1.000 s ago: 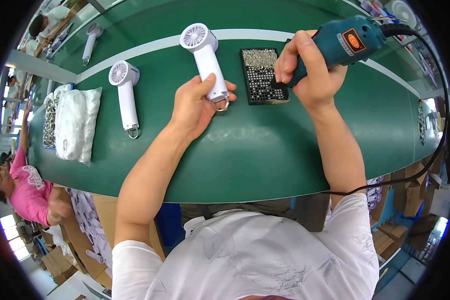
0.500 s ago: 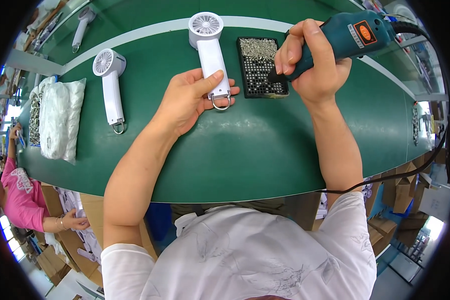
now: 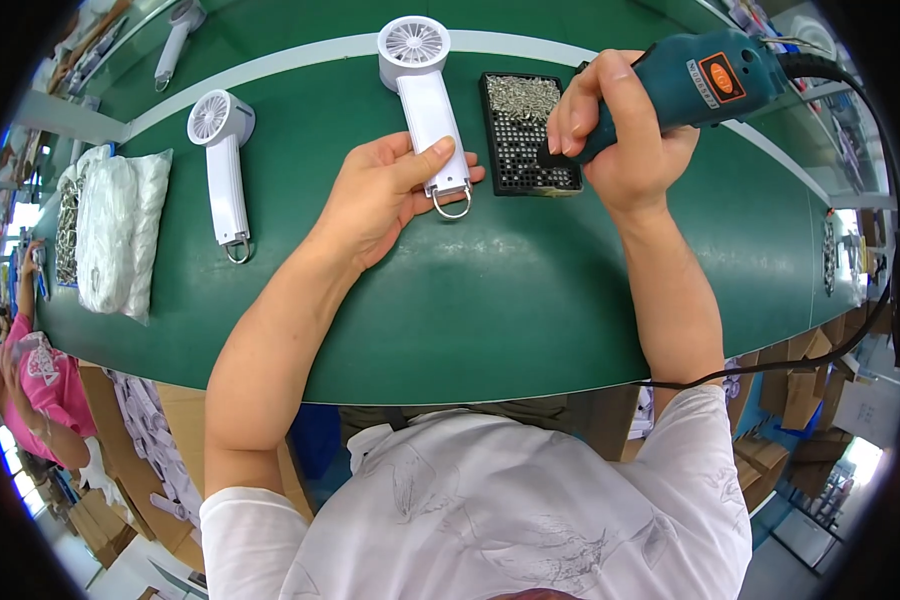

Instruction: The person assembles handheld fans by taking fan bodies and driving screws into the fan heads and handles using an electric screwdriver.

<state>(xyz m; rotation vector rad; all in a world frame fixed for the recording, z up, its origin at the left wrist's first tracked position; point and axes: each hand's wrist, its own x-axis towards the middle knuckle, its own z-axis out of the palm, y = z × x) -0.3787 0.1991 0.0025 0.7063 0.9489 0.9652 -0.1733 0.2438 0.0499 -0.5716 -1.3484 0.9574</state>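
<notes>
My left hand [image 3: 380, 190] is wrapped round the lower handle of a white handheld fan [image 3: 432, 115], thumb on top, with the fan's round grille pointing away from me. A metal ring hangs at the handle's near end. In my right hand [image 3: 635, 150] is a dark green electric screwdriver [image 3: 705, 80], gripped with its black nose tilted down to the left. That nose is over the right edge of a black screw tray [image 3: 520, 155]; its tip is hard to make out there. Loose small screws heap in the tray's far part, and rows of holes fill the near part.
Another white fan [image 3: 220, 170] lies to the left, and a further fan [image 3: 177, 45] lies at the far left. Plastic bags [image 3: 120, 235] sit by the table's left side. A black cable [image 3: 865, 330] runs down the right. A co-worker in a pink shirt [image 3: 45, 390] is beside cartons at lower left.
My left hand and the fan have shifted very slightly to the right. The screwdriver has moved slightly left and down. The co-worker's near arm has drawn back from the carton.
</notes>
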